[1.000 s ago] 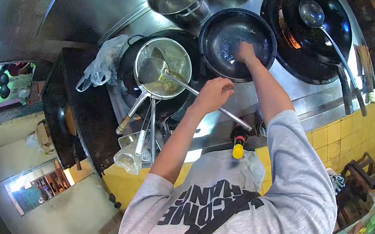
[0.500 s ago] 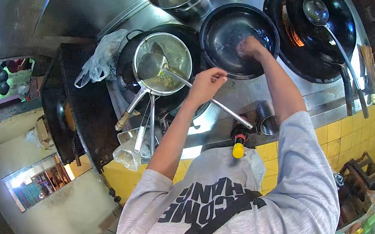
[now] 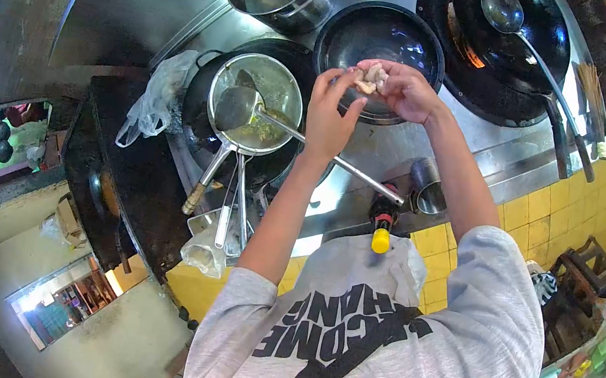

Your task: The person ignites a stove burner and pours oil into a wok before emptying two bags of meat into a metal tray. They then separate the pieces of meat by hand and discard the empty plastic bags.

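My right hand (image 3: 409, 93) is closed around several pale, moist pieces that look like raw meat (image 3: 370, 78), palm turned up, above the near part of a black bowl (image 3: 328, 41). My left hand (image 3: 331, 118) is beside it, its thumb and fingers apart and its fingertips at the left edge of the pieces. Whether they touch is hard to tell. Beneath the hands, the bowl's inside looks dark and wet. Left of my left hand, a strainer (image 3: 211, 114) with a ladle (image 3: 236, 110) in it rests over a black wok (image 3: 193, 118).
A steel pot (image 3: 313, 10) stands behind the bowl. At right are stacked black woks (image 3: 450, 77) with a long-handled ladle (image 3: 502, 12). Near my body stand a yellow-capped bottle (image 3: 382, 230) and a metal cup (image 3: 427, 186). A plastic bag (image 3: 153, 104) hangs at left.
My right hand has come up out of the black bowl with the pale pieces. My left hand has moved up to meet it, its fingers now spread more.
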{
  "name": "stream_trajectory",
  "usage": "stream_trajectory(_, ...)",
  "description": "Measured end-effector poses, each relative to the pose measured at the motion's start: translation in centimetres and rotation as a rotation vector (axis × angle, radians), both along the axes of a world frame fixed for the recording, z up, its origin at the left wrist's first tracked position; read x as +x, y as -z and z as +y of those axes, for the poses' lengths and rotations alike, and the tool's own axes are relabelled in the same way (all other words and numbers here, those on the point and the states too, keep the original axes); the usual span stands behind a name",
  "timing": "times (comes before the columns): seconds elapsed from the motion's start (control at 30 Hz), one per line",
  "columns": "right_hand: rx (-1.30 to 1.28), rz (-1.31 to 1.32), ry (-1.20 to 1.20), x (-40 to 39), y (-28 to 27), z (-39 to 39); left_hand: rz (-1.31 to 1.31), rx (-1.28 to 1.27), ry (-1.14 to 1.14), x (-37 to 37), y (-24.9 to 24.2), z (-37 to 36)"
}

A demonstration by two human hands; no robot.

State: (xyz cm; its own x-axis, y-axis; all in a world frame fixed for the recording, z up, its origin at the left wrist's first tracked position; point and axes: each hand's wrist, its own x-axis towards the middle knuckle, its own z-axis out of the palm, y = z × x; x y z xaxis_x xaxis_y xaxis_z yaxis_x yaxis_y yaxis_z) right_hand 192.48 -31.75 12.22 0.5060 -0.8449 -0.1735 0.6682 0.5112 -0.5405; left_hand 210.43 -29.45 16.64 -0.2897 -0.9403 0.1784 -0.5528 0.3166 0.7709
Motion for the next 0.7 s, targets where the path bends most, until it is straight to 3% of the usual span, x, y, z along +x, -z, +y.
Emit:
stream_trajectory(0.2, -0.022, 0.048, 0.021, -0.2, -1.7, 2.1, -0.127, -0.110, 0.058, -0.6, -0.8, 0.3)
stream_trajectory(0.53, -0.002, 0.039, 0.025, -0.7, -3.3, 3.3, 0.008, -0.069, 0.023, -0.9, -1.8, 0.4)
stream_trajectory(0.7, -0.006, 0.083, 0.100, -0.6, -3.6, 3.8, -0.035, -0.231, 0.076, -1.5, -2.6, 1.4)
